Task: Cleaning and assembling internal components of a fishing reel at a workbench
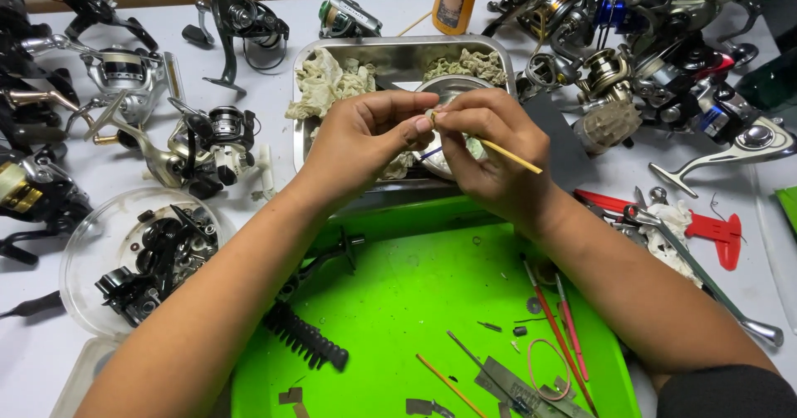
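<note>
My left hand (365, 136) is pinching a small part, mostly hidden by my fingers, above the rectangular stainless-steel tray (398, 53) holding crumpled greenish rags (328, 82). My right hand (490, 148) is gripping a thin wooden stick (506, 154), its tip touching that part. A bright green plastic tray (415, 302) is lying nearer me on the white worktop (274, 94), and spinning reels (207, 140) are surrounding both.
</note>
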